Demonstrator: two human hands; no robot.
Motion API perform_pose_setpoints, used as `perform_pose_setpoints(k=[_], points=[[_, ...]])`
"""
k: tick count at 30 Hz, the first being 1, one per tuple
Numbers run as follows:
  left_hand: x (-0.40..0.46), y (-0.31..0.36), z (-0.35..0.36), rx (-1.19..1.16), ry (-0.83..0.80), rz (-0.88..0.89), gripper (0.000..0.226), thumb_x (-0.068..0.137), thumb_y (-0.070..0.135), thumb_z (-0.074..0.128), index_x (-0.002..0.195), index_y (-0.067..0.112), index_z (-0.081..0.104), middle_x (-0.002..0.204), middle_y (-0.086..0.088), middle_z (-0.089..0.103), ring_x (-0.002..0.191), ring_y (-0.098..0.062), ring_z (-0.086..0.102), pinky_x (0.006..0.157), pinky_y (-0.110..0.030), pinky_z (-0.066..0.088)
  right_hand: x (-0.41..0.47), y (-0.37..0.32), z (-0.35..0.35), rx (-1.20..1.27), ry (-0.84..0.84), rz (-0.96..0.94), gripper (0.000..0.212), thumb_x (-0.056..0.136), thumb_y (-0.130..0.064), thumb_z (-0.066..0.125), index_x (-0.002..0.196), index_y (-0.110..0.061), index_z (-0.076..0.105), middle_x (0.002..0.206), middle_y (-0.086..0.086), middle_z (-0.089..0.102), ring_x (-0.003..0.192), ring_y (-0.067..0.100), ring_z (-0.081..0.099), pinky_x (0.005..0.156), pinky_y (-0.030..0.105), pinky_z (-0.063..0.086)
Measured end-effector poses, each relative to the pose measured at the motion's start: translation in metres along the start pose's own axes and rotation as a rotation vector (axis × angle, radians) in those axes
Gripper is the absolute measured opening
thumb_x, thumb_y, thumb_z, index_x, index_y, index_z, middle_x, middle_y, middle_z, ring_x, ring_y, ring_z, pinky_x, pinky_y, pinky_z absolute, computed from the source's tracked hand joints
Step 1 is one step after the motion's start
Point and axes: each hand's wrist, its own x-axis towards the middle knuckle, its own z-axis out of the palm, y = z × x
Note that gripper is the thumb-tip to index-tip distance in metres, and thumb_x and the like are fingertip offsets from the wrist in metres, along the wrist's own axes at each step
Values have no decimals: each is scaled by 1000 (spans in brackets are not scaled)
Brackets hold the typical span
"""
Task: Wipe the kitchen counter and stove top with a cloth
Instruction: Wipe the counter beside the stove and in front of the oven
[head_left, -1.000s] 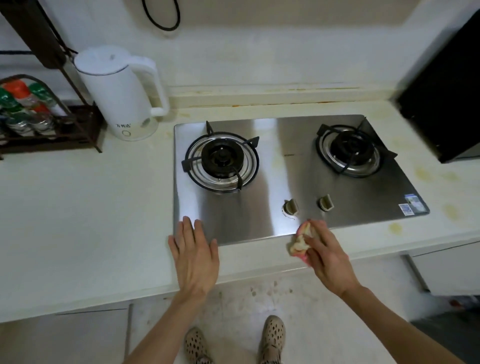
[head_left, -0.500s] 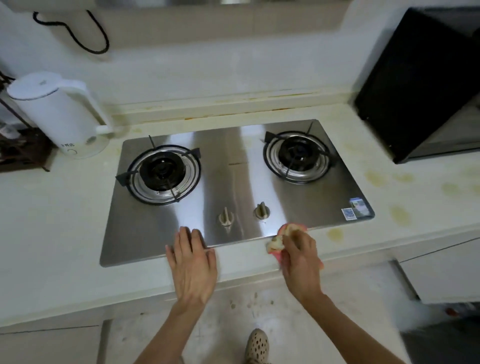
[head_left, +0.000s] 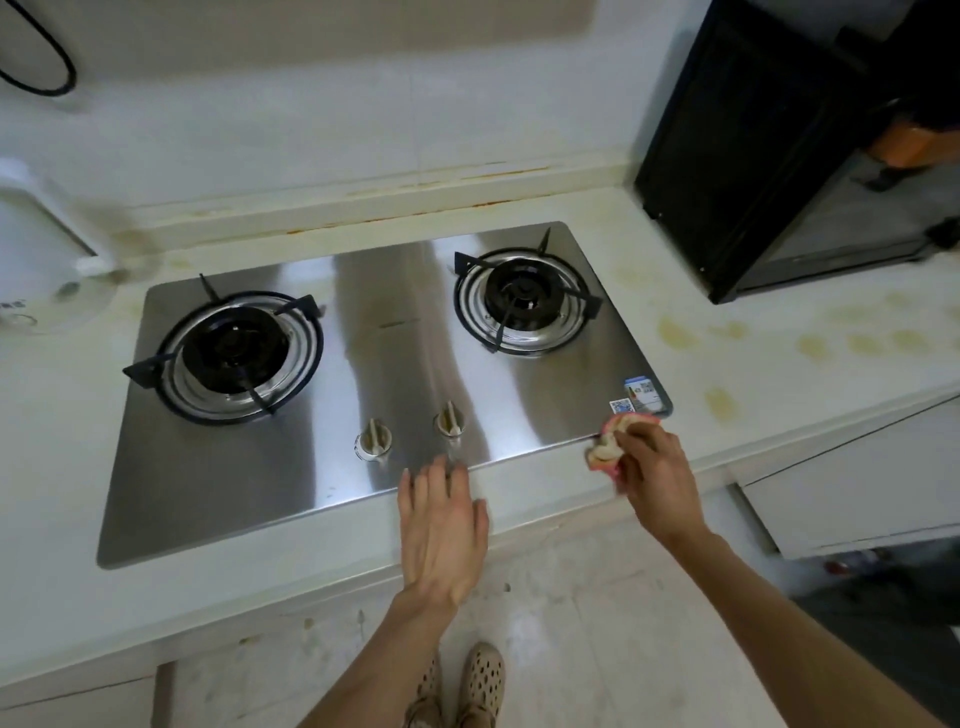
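Observation:
A steel stove top (head_left: 405, 353) with two burners is set into the white counter (head_left: 62, 467). My right hand (head_left: 655, 467) holds a bunched pink and cream cloth (head_left: 608, 441) against the stove's front right corner, just below its stickers. My left hand (head_left: 441, 525) lies flat, fingers apart, on the counter strip at the stove's front edge, just below the two knobs (head_left: 410, 434). Yellowish stains (head_left: 722, 402) mark the counter to the right of the stove.
A white kettle (head_left: 36, 265) stands at the far left. A black appliance (head_left: 769, 156) sits on the counter at the back right. The counter's front edge runs just under my hands, with floor and my feet (head_left: 467, 686) below.
The cloth and my right hand have slid right along the stove's front edge to its right corner. My left hand has shifted right along the edge too. The view has turned rightward.

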Motion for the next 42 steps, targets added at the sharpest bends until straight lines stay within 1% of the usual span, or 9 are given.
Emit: perform_pose_setpoints(k=[3,9,14,20,23,26,29,36,42], points=[[7,12,2,-24,-6,62,40,90,32,46,125,13,51,128,-9,52,120,-26,47,114,-49,27,-4,-16,5,-65,-7,169,27,83,-9,59,108,-11,69,125,10,58,98,36,53,77,37,45],[24,29,3,-48,-71,166,39,88,32,41,124,19,49,121,-1,52,119,-22,46,114,-47,23,-22,-61,24,-25,-84,-12,51,73,7,65,122,-5,62,123,16,56,100,35,53,83,43,52],[42,43,12,-108,-24,154,30,85,18,44,114,21,54,108,4,57,110,-18,52,116,-45,19,7,-83,20,44,32,-35,49,76,-2,69,124,-5,61,122,15,58,106,26,46,90,30,41],[66,70,29,-116,55,33,26,88,15,40,108,19,56,107,0,58,106,-22,54,114,-47,22,54,-67,33,-55,-178,-213,53,87,-33,43,132,-7,52,140,15,49,135,36,39,111,46,35],[79,88,39,-51,40,-38,34,83,13,39,112,16,55,113,-3,58,109,-24,54,113,-47,24,76,-31,26,-61,-211,-218,57,89,-30,52,141,-10,42,153,10,36,146,30,24,118,43,24],[98,119,45,27,21,-75,40,79,15,46,117,11,55,119,-10,58,112,-30,52,112,-48,26,103,15,3,-70,-234,-156,74,83,-28,65,147,-13,31,160,9,23,149,26,13,122,40,15],[113,148,47,23,16,-86,39,78,15,54,117,11,55,120,-10,57,111,-30,51,111,-49,28,107,53,-18,-128,-280,-148,117,48,-26,85,147,-11,26,158,9,20,149,30,13,123,39,13],[133,221,55,-61,57,41,37,80,11,52,117,13,56,116,-6,61,109,-26,55,108,-50,35,84,120,-25,-111,-248,-194,80,67,-21,72,140,-2,46,148,15,45,138,31,42,116,42,25],[144,247,63,-75,1,128,36,82,19,39,110,14,61,116,-2,60,107,-22,55,111,-47,31,116,209,-60,-261,-227,9,72,72,-24,56,140,-8,39,155,11,31,143,30,31,113,49,29]])
